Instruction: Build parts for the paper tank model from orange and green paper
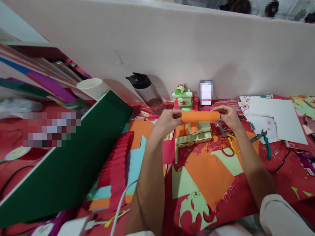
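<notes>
An orange paper tube [200, 116] lies level between my two hands, above the table. My left hand [169, 122] pinches its left end, and my right hand [228, 117] grips the right end. Behind and below the tube are paper models: a green and red tank-like one [183, 98] with a red star, and an orange and green one [194, 137] partly covered by the tube. Red-handled scissors [226, 151] and yellow-handled scissors [233, 144] lie below my right hand. Orange paper sheets [204, 177] and cut green paper [197, 209] spread out in front of me.
A dark green board [73, 164] leans at the left, near pleated red paper [118, 157]. A water bottle [147, 93] and a phone [206, 93] stand by the white partition [159, 42]. Teal pliers [267, 144] and white card [290, 121] lie right. A white cable [120, 203] crosses the front left.
</notes>
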Demonstrator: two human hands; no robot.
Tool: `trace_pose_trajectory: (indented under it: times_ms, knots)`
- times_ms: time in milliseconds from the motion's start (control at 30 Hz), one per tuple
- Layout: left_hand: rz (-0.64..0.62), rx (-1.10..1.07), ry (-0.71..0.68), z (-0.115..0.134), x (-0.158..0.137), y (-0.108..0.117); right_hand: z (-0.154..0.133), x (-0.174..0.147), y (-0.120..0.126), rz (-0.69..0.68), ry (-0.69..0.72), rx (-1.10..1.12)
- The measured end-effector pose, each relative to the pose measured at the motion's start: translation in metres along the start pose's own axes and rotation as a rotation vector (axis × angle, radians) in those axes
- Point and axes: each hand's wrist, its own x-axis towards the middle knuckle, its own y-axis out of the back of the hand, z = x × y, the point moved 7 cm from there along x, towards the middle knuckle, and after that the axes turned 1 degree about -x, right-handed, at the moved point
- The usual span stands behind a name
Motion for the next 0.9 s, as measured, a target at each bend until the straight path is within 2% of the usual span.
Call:
trace_pose_trajectory:
  times_ms: [167, 367, 567, 733, 900]
  knots:
    - [0.019, -0.020, 0.005, 0.001, 0.001, 0.000, 0.001, 0.000, 0.001, 0.020, -0.010, 0.019]
    - [0.083, -0.013, -0.064, 0.002, 0.004, 0.004, 0.019, 0.002, -0.001, -0.010, -0.074, -0.051]
    - [0.123, 0.030, -0.071, -0.003, 0.006, 0.013, 0.027, 0.003, -0.009, -0.020, -0.045, -0.105]
    - [0.186, 0.197, -0.188, 0.002, 0.003, 0.027, 0.027, 0.001, -0.019, -0.063, -0.038, -0.127]
    - [0.270, 0.470, -0.248, 0.015, -0.008, 0.035, 0.014, -0.001, -0.015, -0.026, 0.014, -0.174]
